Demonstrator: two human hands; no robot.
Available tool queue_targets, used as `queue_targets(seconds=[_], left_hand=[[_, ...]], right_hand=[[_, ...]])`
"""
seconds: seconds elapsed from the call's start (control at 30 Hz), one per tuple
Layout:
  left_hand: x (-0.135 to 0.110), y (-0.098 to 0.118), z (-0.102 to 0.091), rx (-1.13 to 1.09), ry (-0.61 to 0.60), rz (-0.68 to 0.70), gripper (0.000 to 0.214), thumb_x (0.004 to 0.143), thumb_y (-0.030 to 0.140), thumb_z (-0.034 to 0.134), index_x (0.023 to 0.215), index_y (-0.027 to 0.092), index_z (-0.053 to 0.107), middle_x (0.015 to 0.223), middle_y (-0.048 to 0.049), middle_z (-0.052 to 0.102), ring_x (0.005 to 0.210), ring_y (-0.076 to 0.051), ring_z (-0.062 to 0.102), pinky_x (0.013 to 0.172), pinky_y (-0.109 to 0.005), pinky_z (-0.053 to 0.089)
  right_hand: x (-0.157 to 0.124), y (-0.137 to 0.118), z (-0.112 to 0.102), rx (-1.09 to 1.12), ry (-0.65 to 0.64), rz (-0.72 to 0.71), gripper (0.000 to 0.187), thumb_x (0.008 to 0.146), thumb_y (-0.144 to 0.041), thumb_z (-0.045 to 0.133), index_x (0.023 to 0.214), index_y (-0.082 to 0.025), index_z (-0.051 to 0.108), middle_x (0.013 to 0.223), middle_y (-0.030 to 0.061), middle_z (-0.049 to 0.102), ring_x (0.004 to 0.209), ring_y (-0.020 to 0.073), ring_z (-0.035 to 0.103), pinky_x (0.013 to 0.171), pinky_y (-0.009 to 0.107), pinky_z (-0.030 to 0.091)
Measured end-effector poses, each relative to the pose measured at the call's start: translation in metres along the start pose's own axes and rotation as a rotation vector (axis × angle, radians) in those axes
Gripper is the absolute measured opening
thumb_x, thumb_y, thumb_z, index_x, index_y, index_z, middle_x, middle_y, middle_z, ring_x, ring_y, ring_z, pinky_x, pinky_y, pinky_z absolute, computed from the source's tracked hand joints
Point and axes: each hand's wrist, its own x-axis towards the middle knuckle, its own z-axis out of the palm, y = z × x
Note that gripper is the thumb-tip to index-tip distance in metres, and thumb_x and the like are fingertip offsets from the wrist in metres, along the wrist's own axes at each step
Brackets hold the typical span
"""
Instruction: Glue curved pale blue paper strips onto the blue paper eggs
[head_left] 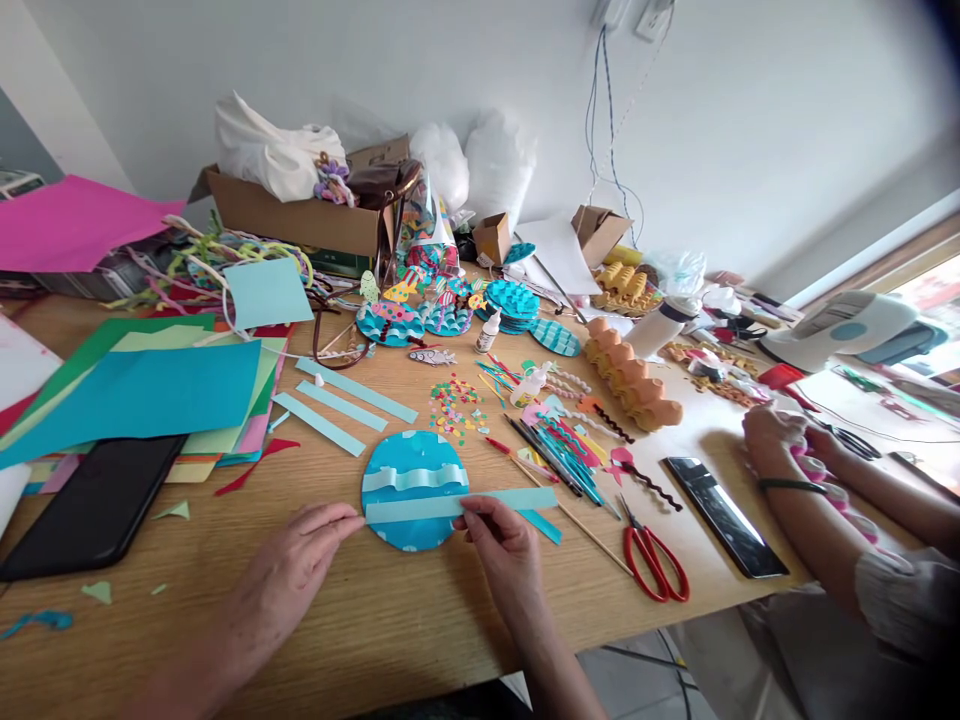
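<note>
A round blue paper disc [411, 470] with a wavy pale band lies on the wooden table [375, 620] in front of me. Across its lower half lies a long light-blue paper strip [510, 499]. My left hand [296, 568] pinches the strip's left end at the disc's edge, fingers closed on it. My right hand [504, 545] pinches the same strip near its middle, just right of the disc. Three more light-blue strips [341, 402] lie on the table behind the disc.
Red-handled scissors [654, 560], a black phone [724, 515] and pencils [551, 455] lie to the right. A black tablet [97, 505] and stacked coloured paper [142, 390] sit left. Another person's hands [780, 440] work at the right. Boxes and paper crafts crowd the back.
</note>
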Motion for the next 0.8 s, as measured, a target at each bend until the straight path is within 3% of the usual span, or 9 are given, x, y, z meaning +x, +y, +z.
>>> queue_targets(seconds=[0.2, 0.43, 0.6, 0.8], left_hand=[[-0.002, -0.003, 0.013, 0.172, -0.054, 0.158, 0.045, 0.083, 0.002, 0.031, 0.107, 0.020, 0.064, 0.104, -0.0017, 0.069, 0.095, -0.014, 0.062, 0.089, -0.025, 0.049], [-0.009, -0.011, 0.026, 0.168, -0.098, 0.143, 0.047, 0.082, 0.001, 0.030, 0.110, 0.021, 0.062, 0.107, -0.0019, 0.067, 0.099, -0.016, 0.059, 0.091, -0.030, 0.049], [-0.008, -0.009, 0.027, 0.104, -0.100, 0.091, 0.043, 0.085, 0.004, 0.031, 0.109, 0.021, 0.062, 0.105, -0.0036, 0.067, 0.098, -0.016, 0.060, 0.088, -0.030, 0.051], [-0.005, -0.002, 0.024, 0.078, -0.095, 0.018, 0.041, 0.085, 0.006, 0.032, 0.110, 0.020, 0.060, 0.105, -0.0041, 0.067, 0.097, -0.016, 0.062, 0.087, -0.030, 0.052]], right_hand=[[0.001, 0.000, 0.000, -0.011, -0.021, 0.014, 0.013, 0.071, -0.026, 0.060, 0.078, -0.019, 0.068, 0.061, 0.0012, 0.067, 0.058, 0.0159, 0.064, 0.055, 0.024, 0.050], [0.000, -0.001, 0.002, 0.017, -0.007, 0.017, 0.012, 0.070, -0.026, 0.061, 0.077, -0.019, 0.069, 0.060, 0.0007, 0.066, 0.057, 0.0152, 0.063, 0.055, 0.024, 0.050], [-0.003, 0.001, 0.005, 0.111, -0.018, 0.069, 0.013, 0.070, -0.027, 0.063, 0.079, -0.019, 0.068, 0.060, 0.0005, 0.066, 0.059, 0.0155, 0.063, 0.058, 0.026, 0.051], [-0.013, 0.001, 0.007, 0.051, -0.006, 0.093, 0.019, 0.069, -0.027, 0.064, 0.085, -0.020, 0.071, 0.065, 0.0023, 0.068, 0.061, 0.0170, 0.063, 0.060, 0.028, 0.051]])
